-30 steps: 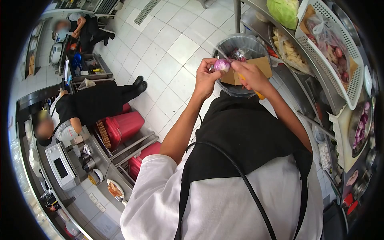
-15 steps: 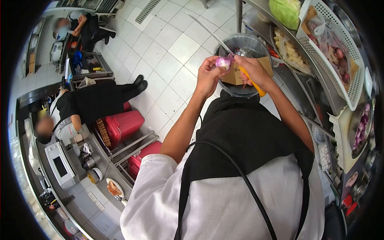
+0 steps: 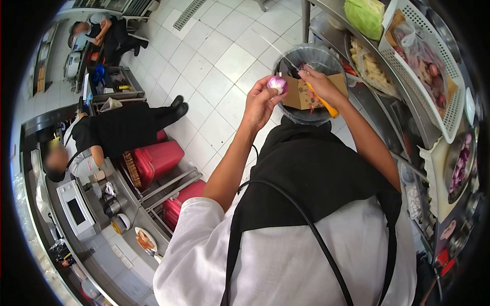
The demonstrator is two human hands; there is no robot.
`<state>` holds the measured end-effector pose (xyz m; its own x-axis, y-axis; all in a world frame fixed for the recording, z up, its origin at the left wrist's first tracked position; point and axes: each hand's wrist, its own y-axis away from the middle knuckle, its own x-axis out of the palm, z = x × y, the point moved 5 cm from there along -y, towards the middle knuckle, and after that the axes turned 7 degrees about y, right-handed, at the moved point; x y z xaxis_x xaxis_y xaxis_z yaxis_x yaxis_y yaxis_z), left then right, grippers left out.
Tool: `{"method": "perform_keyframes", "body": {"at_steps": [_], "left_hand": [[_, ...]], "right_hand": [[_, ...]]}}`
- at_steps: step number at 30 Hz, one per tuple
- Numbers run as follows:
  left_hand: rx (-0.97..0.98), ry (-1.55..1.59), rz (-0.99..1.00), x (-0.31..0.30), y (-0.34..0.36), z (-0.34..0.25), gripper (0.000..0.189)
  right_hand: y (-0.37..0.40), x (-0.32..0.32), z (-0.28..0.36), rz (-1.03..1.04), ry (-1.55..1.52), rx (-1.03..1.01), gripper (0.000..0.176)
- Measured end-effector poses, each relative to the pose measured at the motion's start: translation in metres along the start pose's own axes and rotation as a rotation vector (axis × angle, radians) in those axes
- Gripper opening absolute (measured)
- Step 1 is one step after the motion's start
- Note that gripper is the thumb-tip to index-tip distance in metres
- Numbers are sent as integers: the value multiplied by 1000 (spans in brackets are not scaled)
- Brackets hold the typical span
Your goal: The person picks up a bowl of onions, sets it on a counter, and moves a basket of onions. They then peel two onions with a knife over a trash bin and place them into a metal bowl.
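Note:
My left hand [image 3: 261,102] holds a purple and white onion [image 3: 277,84] between thumb and fingers, just left of the bin. My right hand [image 3: 320,85] is closed round a knife with an orange handle [image 3: 327,106]; its thin blade [image 3: 275,49] points up and to the left. The knife hand is over a lined bin [image 3: 331,53], apart from the onion. In the bin is an open cardboard box [image 3: 298,95], and reddish scraps show by the right fingers.
At the right are a white basket [image 3: 454,115] of onions in plastic, a cabbage [image 3: 364,17] and a bowl of cut purple pieces [image 3: 461,163]. Two people, one at a counter [image 3: 122,196] and one seated, are at the left, near red bins [image 3: 159,155].
The onion and my left hand have moved left, away from the knife. My right hand has shifted slightly up over the bin, and the blade has dropped lower.

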<state>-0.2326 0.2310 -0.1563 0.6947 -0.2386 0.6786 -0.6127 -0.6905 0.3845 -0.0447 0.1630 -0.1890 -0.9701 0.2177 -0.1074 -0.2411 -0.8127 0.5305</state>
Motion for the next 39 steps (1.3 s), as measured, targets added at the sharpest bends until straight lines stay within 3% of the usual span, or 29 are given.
{"method": "perform_keyframes", "body": {"at_steps": [4,10,13,20,21,28,33,36,39], "left_hand": [[0,0,-47,-8,0,3,42],[24,-36,-38,-1,-1,1,43],[38,-73,-18,4,-5,-1,43],[49,-104,48,6,-16,-2,46],[59,-113,50,10,-17,-3,46],[114,-277,99,15,-22,-8,45],[180,-208,90,17,-22,-8,41],[189,-188,84,17,-20,-5,40],[170,-175,99,15,-19,-3,41]], "right_hand": [[-12,2,-10,79,78,-77,62],[-7,-4,-7,54,122,53,60],[13,0,15,-49,157,-105,60],[68,17,69,-178,503,-681,64],[71,15,67,-25,438,-499,62],[70,17,63,-29,454,-496,60],[71,18,73,-49,436,-460,58],[64,17,65,-109,368,-555,58],[58,15,58,-27,292,-478,57]]}}
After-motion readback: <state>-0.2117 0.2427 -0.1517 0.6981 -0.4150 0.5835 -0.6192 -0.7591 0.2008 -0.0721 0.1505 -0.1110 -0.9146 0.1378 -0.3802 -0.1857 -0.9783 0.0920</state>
